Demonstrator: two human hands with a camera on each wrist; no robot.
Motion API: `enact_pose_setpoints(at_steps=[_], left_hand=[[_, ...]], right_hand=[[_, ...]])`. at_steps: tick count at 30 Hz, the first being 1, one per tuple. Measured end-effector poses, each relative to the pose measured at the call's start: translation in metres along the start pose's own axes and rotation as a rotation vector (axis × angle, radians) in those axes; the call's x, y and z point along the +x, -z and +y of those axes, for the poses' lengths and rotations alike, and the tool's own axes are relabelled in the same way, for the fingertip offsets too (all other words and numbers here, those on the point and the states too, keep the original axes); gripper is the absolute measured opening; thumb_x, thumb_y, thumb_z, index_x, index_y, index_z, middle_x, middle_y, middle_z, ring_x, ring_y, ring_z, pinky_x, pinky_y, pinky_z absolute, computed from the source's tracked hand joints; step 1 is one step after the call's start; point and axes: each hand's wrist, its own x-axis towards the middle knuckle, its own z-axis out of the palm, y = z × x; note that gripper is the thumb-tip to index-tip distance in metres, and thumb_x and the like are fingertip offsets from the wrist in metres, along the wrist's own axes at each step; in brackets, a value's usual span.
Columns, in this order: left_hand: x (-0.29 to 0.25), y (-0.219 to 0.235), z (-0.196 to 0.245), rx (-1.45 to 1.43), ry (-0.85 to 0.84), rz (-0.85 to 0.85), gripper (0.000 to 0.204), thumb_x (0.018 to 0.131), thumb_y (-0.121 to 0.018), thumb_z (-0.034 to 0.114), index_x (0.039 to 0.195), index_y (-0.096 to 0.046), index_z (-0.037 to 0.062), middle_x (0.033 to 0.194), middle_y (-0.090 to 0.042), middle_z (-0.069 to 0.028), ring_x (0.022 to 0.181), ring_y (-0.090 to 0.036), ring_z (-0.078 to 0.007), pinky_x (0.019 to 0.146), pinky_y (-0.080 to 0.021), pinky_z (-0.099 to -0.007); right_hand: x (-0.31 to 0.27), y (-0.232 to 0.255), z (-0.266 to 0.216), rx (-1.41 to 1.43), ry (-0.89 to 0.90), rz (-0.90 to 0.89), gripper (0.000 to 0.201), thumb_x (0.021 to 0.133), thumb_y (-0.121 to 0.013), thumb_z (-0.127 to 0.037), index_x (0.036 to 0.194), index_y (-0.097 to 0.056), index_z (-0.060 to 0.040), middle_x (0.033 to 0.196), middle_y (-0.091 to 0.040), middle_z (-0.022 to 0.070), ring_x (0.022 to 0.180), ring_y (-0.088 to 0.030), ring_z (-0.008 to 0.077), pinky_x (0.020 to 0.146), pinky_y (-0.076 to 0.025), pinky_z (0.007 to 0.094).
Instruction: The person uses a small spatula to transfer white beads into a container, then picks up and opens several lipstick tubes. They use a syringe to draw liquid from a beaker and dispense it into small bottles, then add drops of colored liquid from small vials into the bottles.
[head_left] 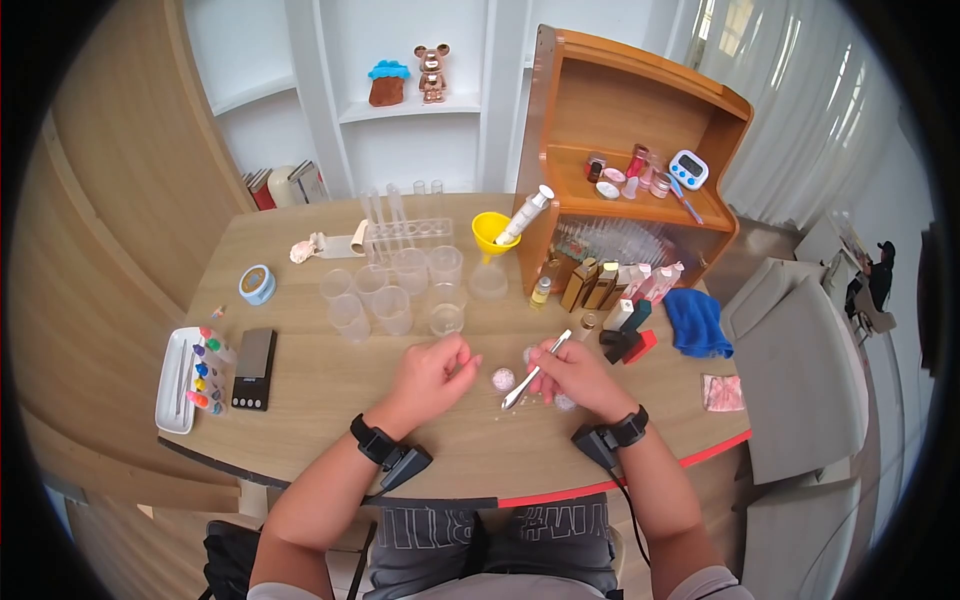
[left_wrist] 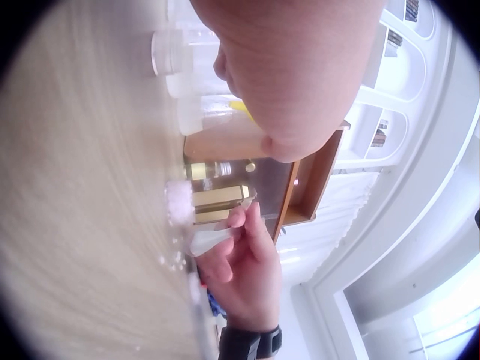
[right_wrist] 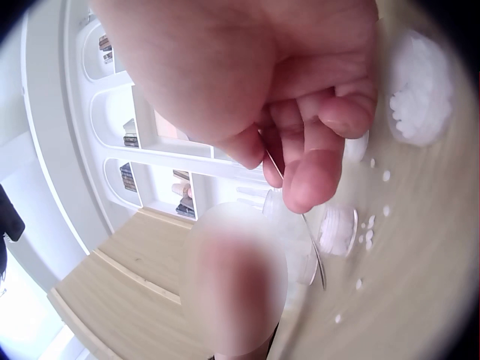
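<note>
My right hand point(head_left: 583, 380) point(right_wrist: 247, 67) pinches a slim metal spatula point(head_left: 537, 370) point(left_wrist: 210, 241) between thumb and fingers, its broad end pointing down beside a small clear jar point(head_left: 503, 379) point(right_wrist: 338, 231) of pale pink-white granules. Loose granules point(right_wrist: 386, 176) lie scattered on the table near the jar. A larger clear container point(right_wrist: 421, 97) of white pieces sits under my right hand's side. My left hand point(head_left: 430, 378) point(left_wrist: 304, 67) is left of the jar, fingers loosely curled and apparently holding nothing.
Clear plastic cups point(head_left: 393, 310) and a test-tube rack point(head_left: 410, 230) stand behind my left hand. A yellow funnel point(head_left: 491, 232), small boxes point(head_left: 604, 286) and a wooden cabinet point(head_left: 630, 150) are at the back right. At left are a black scale point(head_left: 254, 370) and white tray point(head_left: 172, 380).
</note>
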Motion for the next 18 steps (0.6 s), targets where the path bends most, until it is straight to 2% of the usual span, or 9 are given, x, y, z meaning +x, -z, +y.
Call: enact_pose_setpoints(at_steps=[5, 11, 14, 18], left_hand=[[-0.001, 0.002, 0.001, 0.013, -0.010, 0.010, 0.023, 0.088, -0.073, 0.013, 0.078, -0.053, 0.0073, 0.053, -0.045, -0.0054, 0.044, -0.045, -0.0196, 0.045, -0.035, -0.0346], [-0.001, -0.001, -0.001, -0.004, 0.002, -0.001, 0.024, 0.088, -0.073, 0.013, 0.078, -0.052, 0.0074, 0.053, -0.044, -0.0054, 0.045, -0.045, -0.0198, 0.045, -0.035, -0.0349], [0.000, -0.001, 0.000, -0.001, -0.001, 0.003, 0.024, 0.087, -0.073, 0.013, 0.078, -0.052, 0.0073, 0.052, -0.044, -0.0054, 0.044, -0.045, -0.0198, 0.045, -0.035, -0.0349], [0.000, 0.000, 0.001, -0.005, -0.005, 0.005, 0.024, 0.087, -0.073, 0.013, 0.077, -0.052, 0.0073, 0.052, -0.043, -0.0055, 0.044, -0.044, -0.0197, 0.045, -0.035, -0.0347]], right_hand=[[-0.001, -0.002, -0.004, -0.049, -0.008, -0.110, 0.029, 0.106, -0.054, -0.029, 0.095, -0.064, -0.0043, 0.079, -0.072, 0.0062, 0.056, -0.063, 0.0090, 0.051, -0.041, 0.0214], [-0.001, -0.005, 0.000, -0.079, 0.001, -0.142, 0.026, 0.105, -0.055, -0.026, 0.097, -0.064, -0.0028, 0.081, -0.073, 0.0084, 0.056, -0.063, 0.0096, 0.051, -0.042, 0.0229], [-0.001, -0.005, -0.001, -0.063, 0.026, -0.131, 0.025, 0.105, -0.055, -0.025, 0.098, -0.064, -0.0026, 0.081, -0.073, 0.0092, 0.056, -0.063, 0.0099, 0.050, -0.042, 0.0222], [0.001, 0.002, -0.002, 0.020, 0.023, 0.038, 0.027, 0.106, -0.054, -0.026, 0.096, -0.064, -0.0025, 0.077, -0.070, 0.0082, 0.054, -0.061, 0.0104, 0.048, -0.044, 0.0226]])
